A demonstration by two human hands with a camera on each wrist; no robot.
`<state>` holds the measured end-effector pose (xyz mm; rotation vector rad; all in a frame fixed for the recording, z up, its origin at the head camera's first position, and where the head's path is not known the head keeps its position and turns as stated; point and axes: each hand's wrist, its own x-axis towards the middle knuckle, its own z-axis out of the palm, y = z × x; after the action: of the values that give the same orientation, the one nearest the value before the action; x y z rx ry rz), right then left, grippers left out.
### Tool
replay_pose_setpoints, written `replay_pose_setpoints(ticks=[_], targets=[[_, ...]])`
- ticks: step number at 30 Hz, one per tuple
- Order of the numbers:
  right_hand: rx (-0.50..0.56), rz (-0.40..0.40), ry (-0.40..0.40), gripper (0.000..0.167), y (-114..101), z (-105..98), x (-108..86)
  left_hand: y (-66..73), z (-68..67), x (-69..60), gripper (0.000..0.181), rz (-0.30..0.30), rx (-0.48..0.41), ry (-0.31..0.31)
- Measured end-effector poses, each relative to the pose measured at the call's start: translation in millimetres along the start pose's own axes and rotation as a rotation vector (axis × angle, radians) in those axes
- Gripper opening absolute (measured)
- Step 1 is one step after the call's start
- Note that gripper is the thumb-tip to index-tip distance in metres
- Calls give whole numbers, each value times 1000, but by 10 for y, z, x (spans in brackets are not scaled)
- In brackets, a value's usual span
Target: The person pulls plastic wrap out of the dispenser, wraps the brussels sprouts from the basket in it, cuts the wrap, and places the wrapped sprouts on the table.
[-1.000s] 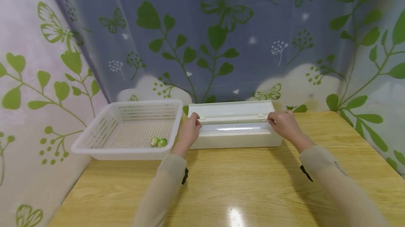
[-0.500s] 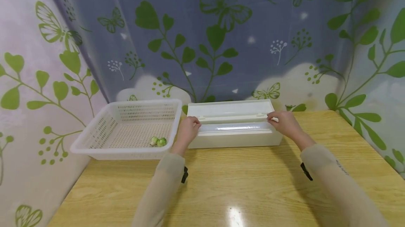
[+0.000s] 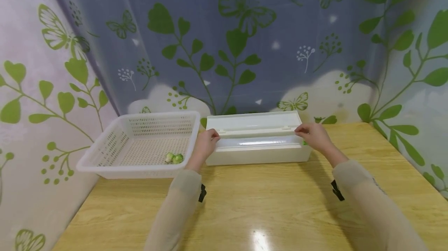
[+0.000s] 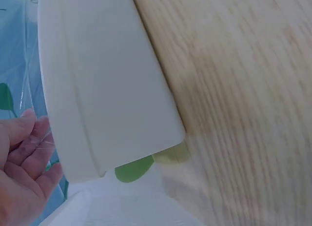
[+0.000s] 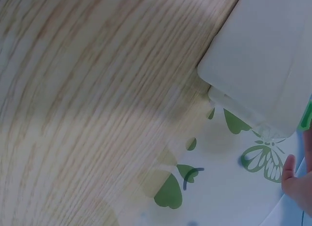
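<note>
A long white cling film dispenser box [image 3: 259, 156] stands on the table with its lid [image 3: 253, 121] raised at the back. Inside lies a shiny roll of clear cling film [image 3: 262, 141]. My left hand [image 3: 205, 145] is at the box's left end, thumb and fingers pinching the film's edge; clear film shows at its fingertips in the left wrist view. At the right end my right hand [image 3: 315, 136] pinches the other corner, thumb against forefinger. Only part of that hand shows in the right wrist view. The film between the hands is hard to see.
A white plastic basket [image 3: 136, 171] with slotted walls stands left of the box, close to my left forearm. Two small green Brussels sprouts [image 3: 174, 158] lie in it. Behind the wooden table [image 3: 259, 200] hangs a patterned curtain [image 3: 210, 29].
Both hands stay at the two ends of the box and have shifted only slightly. A small green part at the box's right end now shows beneath my right hand.
</note>
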<state>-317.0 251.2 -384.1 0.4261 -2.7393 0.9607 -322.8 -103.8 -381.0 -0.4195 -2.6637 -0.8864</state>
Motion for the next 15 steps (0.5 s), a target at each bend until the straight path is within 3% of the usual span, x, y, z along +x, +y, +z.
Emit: replay_pose_setpoints(ticks=[5,15], targets=[[-11,7,24,21,-8,7,-3,12,-22,-12,6,-17,-6,-7],[-8,-7,51,18,-84,-85,-20,35,-70,-1,6,33,-8,22]])
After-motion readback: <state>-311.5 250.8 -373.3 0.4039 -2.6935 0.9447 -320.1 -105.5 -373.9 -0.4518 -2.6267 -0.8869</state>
